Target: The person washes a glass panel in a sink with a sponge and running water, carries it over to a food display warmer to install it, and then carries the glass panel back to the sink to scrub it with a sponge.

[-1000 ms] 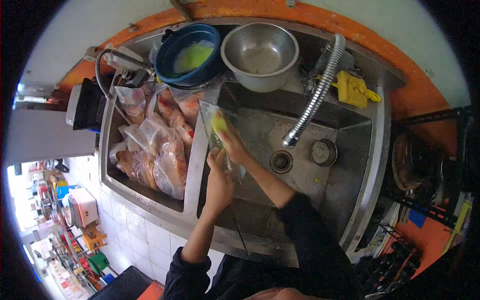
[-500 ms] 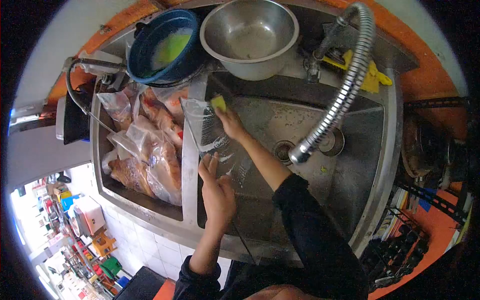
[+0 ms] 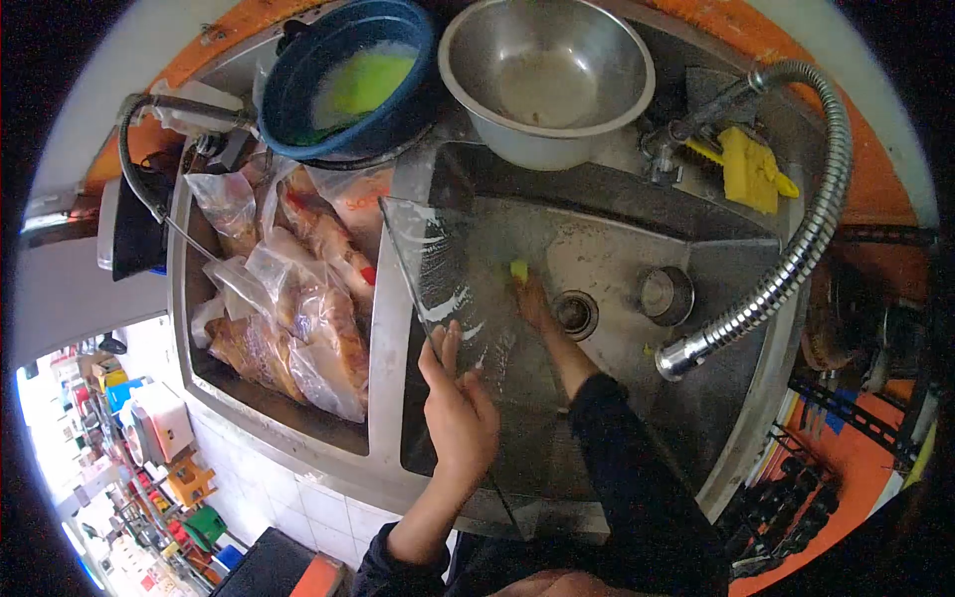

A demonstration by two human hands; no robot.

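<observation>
A clear glass pane (image 3: 443,264) stands tilted over the right sink basin, streaked with white suds near its upper left corner. My left hand (image 3: 463,413) is closed on the pane's left edge, thumb on one side and fingers on the other. Further right, my right hand (image 3: 537,306) grips a small yellow-green sponge (image 3: 519,271). Whether the sponge touches the pane, and on which face, I cannot tell. The pane's far edge is hard to make out.
Plastic-bagged fish (image 3: 318,338) fill the left basin. Behind stand a blue tub (image 3: 284,119) of suds and a steel bowl (image 3: 473,109). A coiled metal faucet hose (image 3: 826,214) arches over the right side, near a steel cup (image 3: 667,297) and yellow sponge (image 3: 748,169).
My right hand has moved the sponge right and down, away from the pane's sudsy upper left area. My left hand keeps hold of the edge. The whole view has shifted slightly.
</observation>
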